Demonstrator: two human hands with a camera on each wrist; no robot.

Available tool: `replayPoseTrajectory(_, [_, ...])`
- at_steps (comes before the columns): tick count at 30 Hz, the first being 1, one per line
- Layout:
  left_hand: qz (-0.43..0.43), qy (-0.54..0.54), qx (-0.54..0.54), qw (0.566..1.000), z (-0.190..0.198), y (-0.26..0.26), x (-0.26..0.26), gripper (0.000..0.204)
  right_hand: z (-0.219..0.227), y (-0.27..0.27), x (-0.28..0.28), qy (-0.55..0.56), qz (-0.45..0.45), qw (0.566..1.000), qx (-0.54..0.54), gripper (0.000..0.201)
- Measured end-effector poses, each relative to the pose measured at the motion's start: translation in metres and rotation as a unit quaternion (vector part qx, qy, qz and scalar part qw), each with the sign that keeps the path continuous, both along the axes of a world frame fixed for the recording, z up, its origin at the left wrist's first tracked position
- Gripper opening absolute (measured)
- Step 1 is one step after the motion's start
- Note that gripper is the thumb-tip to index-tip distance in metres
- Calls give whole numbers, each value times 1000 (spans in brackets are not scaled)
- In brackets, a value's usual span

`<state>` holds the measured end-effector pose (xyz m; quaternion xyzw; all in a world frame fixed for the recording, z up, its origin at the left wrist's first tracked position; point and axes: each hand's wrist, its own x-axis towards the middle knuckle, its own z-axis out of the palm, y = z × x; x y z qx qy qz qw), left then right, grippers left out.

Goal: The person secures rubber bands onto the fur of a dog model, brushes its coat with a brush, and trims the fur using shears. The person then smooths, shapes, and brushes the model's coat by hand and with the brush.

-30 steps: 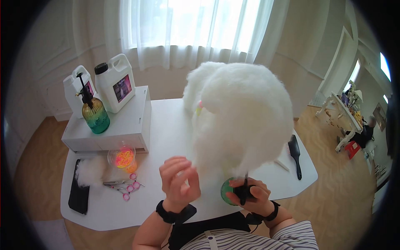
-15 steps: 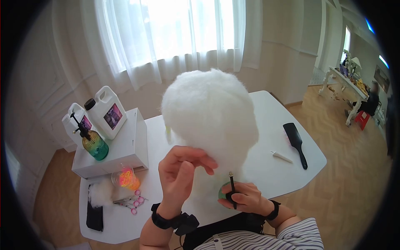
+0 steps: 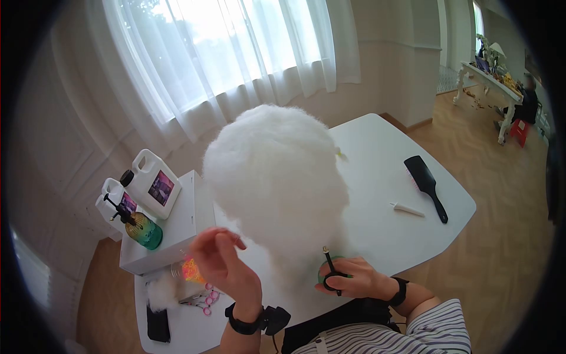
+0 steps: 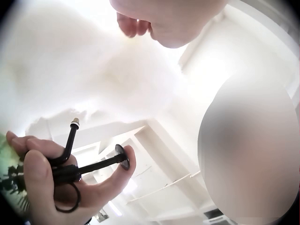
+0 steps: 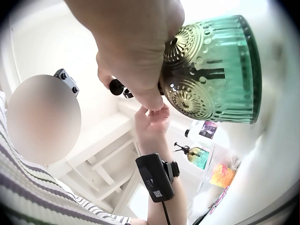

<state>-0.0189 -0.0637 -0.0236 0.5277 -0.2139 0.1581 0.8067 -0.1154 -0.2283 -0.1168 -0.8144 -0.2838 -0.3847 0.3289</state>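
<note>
A large mound of fluffy white fur (image 3: pixel 274 171) stands upright on the white table (image 3: pixel 377 242), with a small yellow-green bit (image 3: pixel 339 152) at its right side. My right hand (image 3: pixel 362 278) grips a green and amber glass spray bottle (image 5: pixel 220 70) at its neck, in front of the fur. Its black spout (image 4: pixel 70 140) angles up toward the fur, and a digit rests on the plunger top (image 4: pixel 123 157). My left hand (image 3: pixel 227 265) is raised, fingers loosely bent and holding nothing, just left of the fur's lower part.
At left, two white jugs (image 3: pixel 156 186) and a second spray bottle (image 3: pixel 143 231) stand on a white box (image 3: pixel 186 218). Below are a cup of neon bands (image 3: pixel 191 270), a fur tuft (image 3: pixel 162 293), pink-handled scissors (image 3: pixel 206 301) and a black case (image 3: pixel 157 324). A paddle brush (image 3: pixel 427 186) and white tapered tool (image 3: pixel 408 209) lie right.
My left hand has moved from in front of the fur out to the left. The fur mound has turned, showing a different side. My right hand still holds the spray bottle; the head view has shifted.
</note>
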Motion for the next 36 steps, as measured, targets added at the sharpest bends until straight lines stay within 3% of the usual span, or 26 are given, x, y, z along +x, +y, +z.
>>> replayPoseTrajectory(2, [167,-245,-27,955,6,5,-5,16,0,-1,0,13,9,1000,-17,33])
replayPoseTrajectory(3, [165,-245,-25,955,13,7,-8,16,0,-1,1,13,8,1000,-15,33])
replayPoseTrajectory(5, [276,-442,137,842,29,12,-14,17,0,0,2,-3,14,1000,-16,34])
replayPoseTrajectory(6, [276,-443,138,842,41,13,-21,17,0,0,2,-3,14,1000,-15,34])
replayPoseTrajectory(8, [67,-417,284,861,60,10,-32,20,-1,-1,2,7,24,1000,-11,34])
replayPoseTrajectory(12, [130,-402,311,851,59,-12,-14,22,4,1,1,4,-10,1000,-21,30])
replayPoseTrajectory(14, [192,-363,198,890,38,-13,1,22,4,0,0,14,-4,1000,-25,31])
replayPoseTrajectory(18, [142,-282,123,941,-7,-17,7,29,0,-1,2,7,-2,1000,-18,31])
replayPoseTrajectory(20, [147,-294,139,934,-22,-16,10,29,3,-1,2,5,-6,1000,-18,32])
replayPoseTrajectory(22, [81,-255,126,955,-29,-14,9,27,-1,-1,2,4,11,1000,-4,30])
replayPoseTrajectory(24, [108,-271,137,947,-20,-10,9,26,-2,-2,2,3,25,1000,9,39])
replayPoseTrajectory(26, [236,-282,18,930,-6,-3,11,22,-2,-2,3,-2,22,1000,12,37])
replayPoseTrajectory(28, [294,-344,73,889,18,11,19,28,-2,-1,3,-7,18,1000,11,36])
replayPoseTrajectory(30, [289,-437,176,833,59,8,16,27,-3,-1,4,-10,15,1000,8,34])
replayPoseTrajectory(31, [291,-436,175,833,76,4,12,27,-3,0,5,-13,15,1000,9,33])
replayPoseTrajectory(33, [284,-489,372,736,96,-3,4,23,-2,1,5,-15,17,1000,10,33])
replayPoseTrajectory(34, [285,-489,372,736,92,-3,6,23,-2,1,5,-10,16,1000,8,32])
replayPoseTrajectory(36, [243,-430,343,799,74,-4,14,24,-1,0,4,-6,14,1000,6,32])
